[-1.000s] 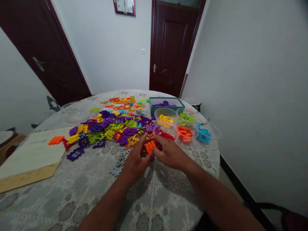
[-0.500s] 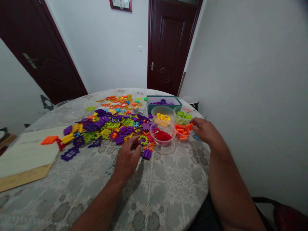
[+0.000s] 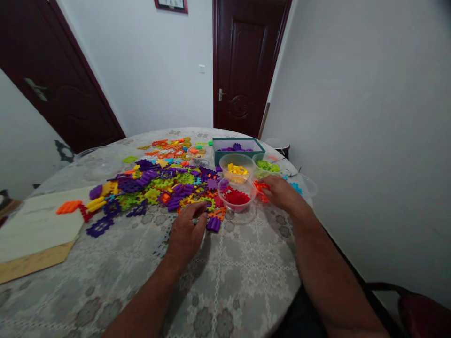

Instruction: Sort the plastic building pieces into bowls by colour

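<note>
My left hand [image 3: 188,230] rests at the near edge of a heap of plastic interlocking toy pieces [image 3: 155,180]. Its fingers are loosely curled, with thumb and forefinger apart and nothing visible between them. Just right of it lie a ribbed purple piece [image 3: 213,224] and flat orange pieces. My right hand [image 3: 282,192] reaches over the clear bowl of orange pieces [image 3: 260,187] and covers much of it. Its fingertips point down among the orange pieces, and whether they grip one is hidden. Beside it stands a clear bowl of red pieces [image 3: 237,196].
Behind are a bowl of yellow pieces [image 3: 237,170], a bowl of green pieces [image 3: 268,165] and a green-edged box [image 3: 259,151] with purple pieces. Blue pieces [image 3: 296,188] sit in a clear bowl at the right. Paper sheets [image 3: 42,225] lie on the left. A wall borders the right side.
My right hand has moved left from the right rim of the orange bowl to over its middle, uncovering the blue pieces. My left hand has stayed nearly still. The view has shifted slightly.
</note>
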Demonstrator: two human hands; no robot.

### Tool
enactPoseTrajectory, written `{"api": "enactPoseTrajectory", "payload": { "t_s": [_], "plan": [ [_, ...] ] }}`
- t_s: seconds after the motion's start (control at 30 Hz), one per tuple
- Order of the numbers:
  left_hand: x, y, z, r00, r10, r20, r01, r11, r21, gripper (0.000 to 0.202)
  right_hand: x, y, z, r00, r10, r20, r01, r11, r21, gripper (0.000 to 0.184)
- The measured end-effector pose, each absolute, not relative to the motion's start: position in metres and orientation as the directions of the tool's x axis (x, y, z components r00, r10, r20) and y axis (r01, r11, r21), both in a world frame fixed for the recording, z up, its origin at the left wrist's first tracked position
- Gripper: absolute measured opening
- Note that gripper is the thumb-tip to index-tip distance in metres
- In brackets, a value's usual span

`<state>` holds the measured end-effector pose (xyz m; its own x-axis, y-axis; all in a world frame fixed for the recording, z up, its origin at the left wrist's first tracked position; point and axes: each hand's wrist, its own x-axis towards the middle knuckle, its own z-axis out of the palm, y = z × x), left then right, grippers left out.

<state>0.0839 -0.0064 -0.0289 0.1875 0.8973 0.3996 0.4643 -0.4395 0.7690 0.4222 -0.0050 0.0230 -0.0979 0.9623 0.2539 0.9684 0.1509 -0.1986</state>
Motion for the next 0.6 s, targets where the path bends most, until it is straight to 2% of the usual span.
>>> {"api": "enactPoseTrajectory", "payload": {
  "t_s": [0.1,0.23,0.4,0.53,0.6],
  "plan": [
    [0.084,-0.008,-0.028,0.183,0.894,0.409,0.471,-0.445,0.761,0.027,0.418,-0.001,0.017,-0.072,0.973,0.218,0.975,0.115,-0.189,0.034],
    [0.084,-0.011,-0.028,0.192,0.885,0.425,0.494,-0.461,0.737,0.027,0.429,0.002,0.013,-0.011,0.967,0.254,0.987,0.051,-0.151,0.033],
    [0.082,-0.01,-0.032,0.207,0.85,0.484,0.555,-0.51,0.657,0.026,0.443,0.004,0.008,-0.066,0.959,0.277,0.996,0.082,-0.048,0.032],
    [0.075,-0.005,-0.034,0.211,0.834,0.509,0.615,-0.518,0.594,0.029,0.441,0.007,0.004,-0.069,0.9,0.43,0.998,0.057,0.041,0.034],
    [0.072,-0.004,-0.034,0.226,0.848,0.48,0.667,-0.494,0.558,0.033,0.431,0.006,0.009,-0.049,0.862,0.504,0.999,0.039,0.03,0.034]
  ]
}}
